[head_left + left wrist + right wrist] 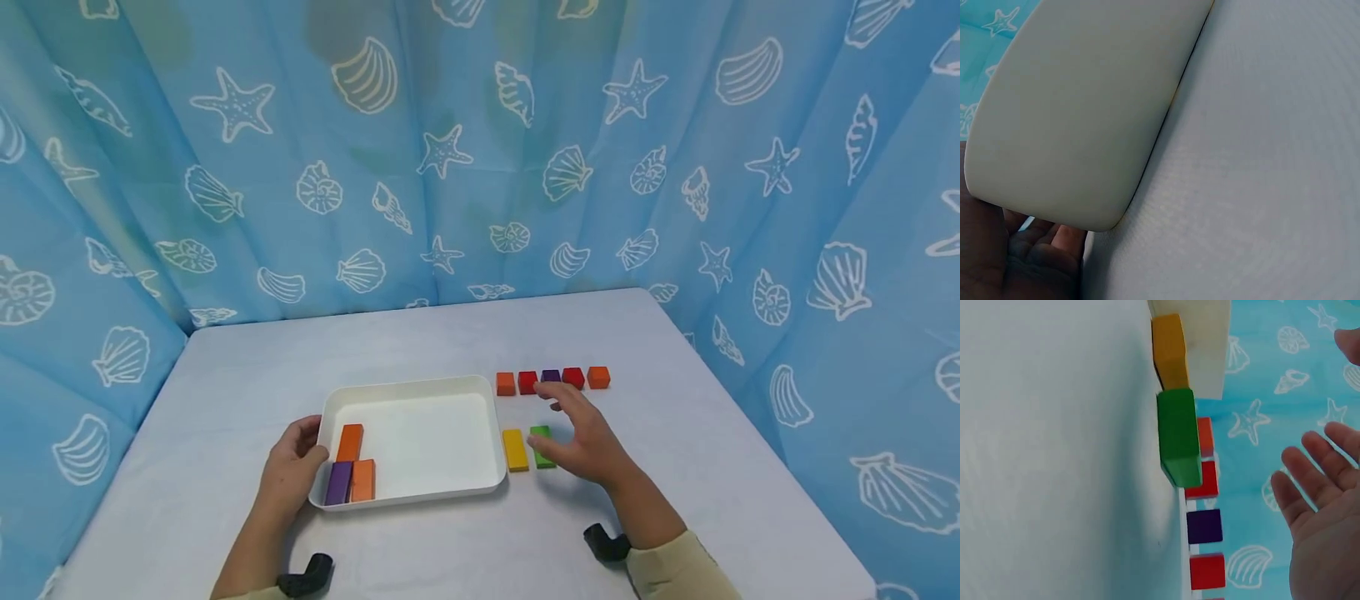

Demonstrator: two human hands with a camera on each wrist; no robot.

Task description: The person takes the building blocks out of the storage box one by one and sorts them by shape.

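Here your left hand point(288, 467) grips the white tray's point(420, 392) left rim, fingers curled round it. Your right hand point(588, 446) hovers with fingers released over the green block point(540, 435), beside the yellow block point(514, 450); nothing shows readable writing.

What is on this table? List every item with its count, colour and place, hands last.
Tray: one, white, on the table's near left-centre.
Long blocks in tray: three; an orange one against the left wall, a purple one and another orange one side by side at the near left corner.
Long blocks outside tray: two; yellow just right of the tray, green beside it.
Cubes: five, in a row behind the loose long blocks; orange, red, purple, red, orange.
Table: one, pale grey.
Curtain: blue, white shell and starfish print, surrounds the table.
Left hand: grips the tray's left edge.
Right hand: open, over the green block.
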